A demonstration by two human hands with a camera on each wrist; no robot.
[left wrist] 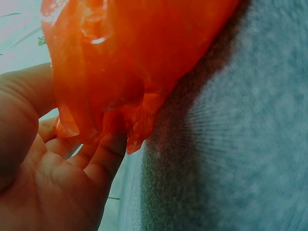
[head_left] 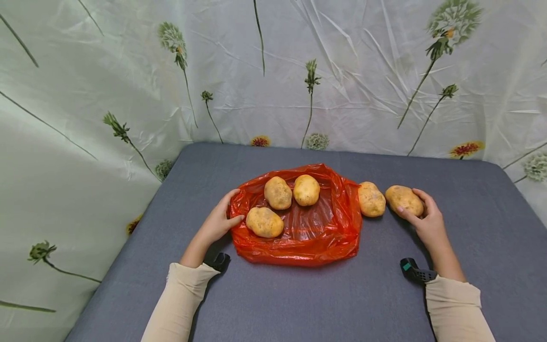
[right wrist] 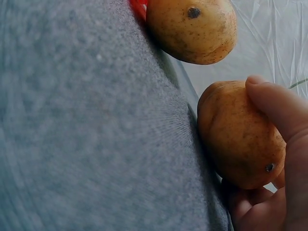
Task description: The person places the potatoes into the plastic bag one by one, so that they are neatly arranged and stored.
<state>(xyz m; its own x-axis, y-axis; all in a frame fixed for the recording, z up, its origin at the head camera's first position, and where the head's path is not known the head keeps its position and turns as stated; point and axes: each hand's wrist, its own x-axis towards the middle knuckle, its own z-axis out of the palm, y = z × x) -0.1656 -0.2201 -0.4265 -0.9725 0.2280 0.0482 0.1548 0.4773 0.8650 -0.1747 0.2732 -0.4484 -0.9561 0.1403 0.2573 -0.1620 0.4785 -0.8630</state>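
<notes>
A red plastic bag lies spread open on the table, with three potatoes on it, one of them a potato near its left edge. My left hand grips the bag's left rim; in the left wrist view the fingers curl behind the crumpled red plastic. To the right of the bag, my right hand holds a potato between thumb and fingers, low at the tabletop. Another potato sits between that one and the bag, against the bag's right edge.
The grey table ends at the back against a pale curtain printed with flowers. A black wrist strap device is on the left forearm, and another black device on the right.
</notes>
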